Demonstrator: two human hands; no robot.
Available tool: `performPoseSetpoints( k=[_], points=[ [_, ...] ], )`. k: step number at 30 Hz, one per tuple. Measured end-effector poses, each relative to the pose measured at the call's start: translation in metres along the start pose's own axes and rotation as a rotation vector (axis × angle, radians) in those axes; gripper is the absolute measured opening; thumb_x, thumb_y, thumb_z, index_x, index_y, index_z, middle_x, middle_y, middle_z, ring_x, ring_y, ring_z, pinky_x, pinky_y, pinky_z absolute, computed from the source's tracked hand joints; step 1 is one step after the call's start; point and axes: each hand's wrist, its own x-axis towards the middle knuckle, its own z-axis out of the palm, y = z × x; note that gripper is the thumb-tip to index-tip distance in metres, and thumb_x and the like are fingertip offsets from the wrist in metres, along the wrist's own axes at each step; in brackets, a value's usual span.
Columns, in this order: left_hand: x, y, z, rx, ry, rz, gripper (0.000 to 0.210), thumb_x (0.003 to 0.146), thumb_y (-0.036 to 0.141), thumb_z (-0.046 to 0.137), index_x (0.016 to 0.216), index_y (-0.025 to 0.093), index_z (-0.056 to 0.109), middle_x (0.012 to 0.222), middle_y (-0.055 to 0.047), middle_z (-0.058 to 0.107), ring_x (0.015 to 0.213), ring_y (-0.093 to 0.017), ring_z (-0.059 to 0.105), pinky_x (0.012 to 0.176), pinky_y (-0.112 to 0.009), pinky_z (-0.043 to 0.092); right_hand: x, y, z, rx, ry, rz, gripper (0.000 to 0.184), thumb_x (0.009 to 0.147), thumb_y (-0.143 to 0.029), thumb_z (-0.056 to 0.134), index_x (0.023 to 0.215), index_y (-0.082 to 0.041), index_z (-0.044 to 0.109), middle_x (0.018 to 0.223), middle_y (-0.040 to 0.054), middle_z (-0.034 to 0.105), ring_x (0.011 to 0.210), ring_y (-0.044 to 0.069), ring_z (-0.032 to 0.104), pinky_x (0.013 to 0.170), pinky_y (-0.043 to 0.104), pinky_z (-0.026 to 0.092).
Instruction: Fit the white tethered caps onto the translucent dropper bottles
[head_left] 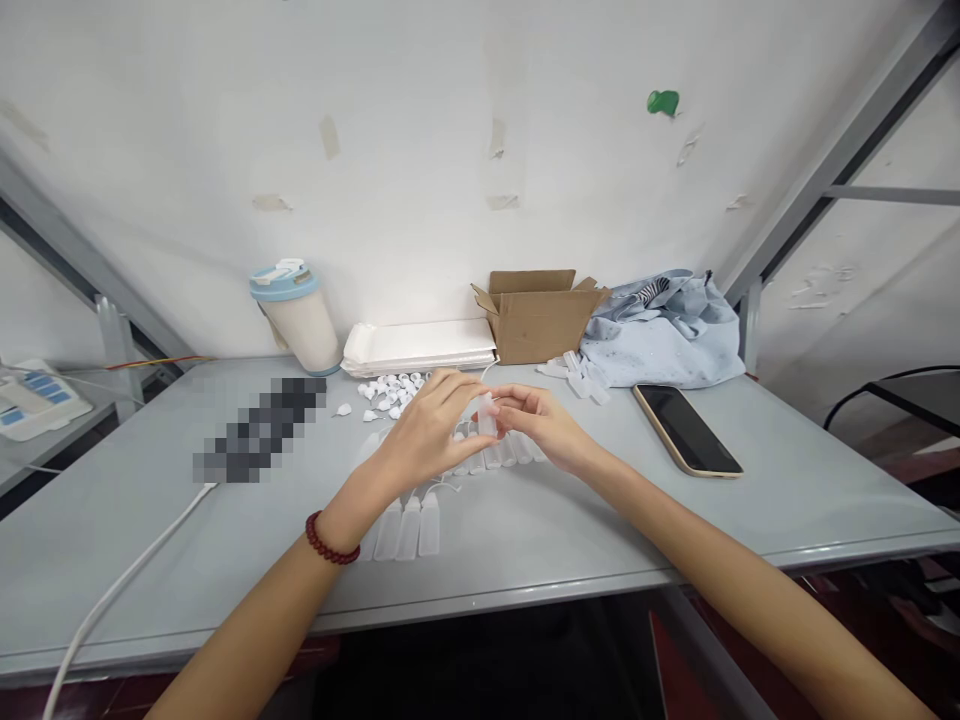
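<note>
Between my two hands is a small translucent plastic bottle (pixel 487 415), held upright above the table. My left hand (pixel 431 425), with a dark red bead bracelet (pixel 328 540) at its wrist, grips it from the left between thumb and fingers. The fingers of my right hand (pixel 541 425) close on its right side. Below and behind the hands stands a row of similar bottles (pixel 510 452), partly hidden. Several more bottles (pixel 409 528) lie nearer the front edge, beside my left wrist. A heap of small white caps (pixel 391 392) sits just beyond my left hand.
At the back are a blue-lidded cup (pixel 304 325), a white stack of flat packs (pixel 420 345), an open cardboard box (pixel 546 325) and a light blue cloth (pixel 667 335). Loose bottles (pixel 577 380) lie before the box. A phone (pixel 688 430) rests right; a white cable (pixel 135 580) crosses left.
</note>
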Motion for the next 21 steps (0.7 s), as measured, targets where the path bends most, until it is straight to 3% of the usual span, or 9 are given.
performPoseSetpoints(
  k=[3, 8, 15, 21],
  points=[
    [0.001, 0.003, -0.003, -0.020, -0.026, 0.007, 0.039, 0.076, 0.032, 0.072, 0.109, 0.018, 0.055, 0.108, -0.010, 0.060, 0.103, -0.026, 0.051, 0.088, -0.043, 0.046, 0.000, -0.003, -0.004, -0.036, -0.066, 0.027, 0.025, 0.074, -0.032, 0.067, 0.092, -0.015, 0.065, 0.078, 0.0021, 0.068, 0.062, 0.010, 0.056, 0.067, 0.026, 0.046],
    [-0.005, 0.017, -0.012, -0.025, -0.170, -0.013, 0.034, 0.078, 0.033, 0.070, 0.105, 0.018, 0.056, 0.102, -0.009, 0.059, 0.100, -0.025, 0.050, 0.085, -0.040, 0.046, -0.002, -0.008, -0.011, -0.163, -0.242, 0.135, 0.019, 0.077, -0.031, 0.064, 0.084, -0.014, 0.065, 0.066, 0.0001, 0.065, 0.056, 0.009, 0.056, 0.055, 0.022, 0.044],
    [-0.047, 0.045, -0.020, -0.086, -0.327, -0.087, 0.033, 0.078, 0.035, 0.070, 0.102, 0.018, 0.056, 0.104, -0.008, 0.058, 0.099, -0.023, 0.049, 0.083, -0.037, 0.047, -0.012, -0.013, -0.002, -0.355, -0.715, 0.289, 0.020, 0.083, -0.030, 0.057, 0.089, -0.013, 0.065, 0.073, 0.0031, 0.070, 0.054, 0.008, 0.061, 0.045, 0.017, 0.038],
    [-0.070, 0.051, -0.018, -0.064, -0.403, -0.164, 0.036, 0.072, 0.035, 0.075, 0.099, 0.017, 0.058, 0.102, -0.008, 0.059, 0.096, -0.024, 0.051, 0.081, -0.038, 0.049, -0.016, -0.011, 0.004, -0.455, -0.879, 0.377, 0.019, 0.082, -0.024, 0.056, 0.096, -0.014, 0.064, 0.073, 0.0021, 0.068, 0.052, 0.008, 0.061, 0.042, 0.016, 0.036]
  ],
)
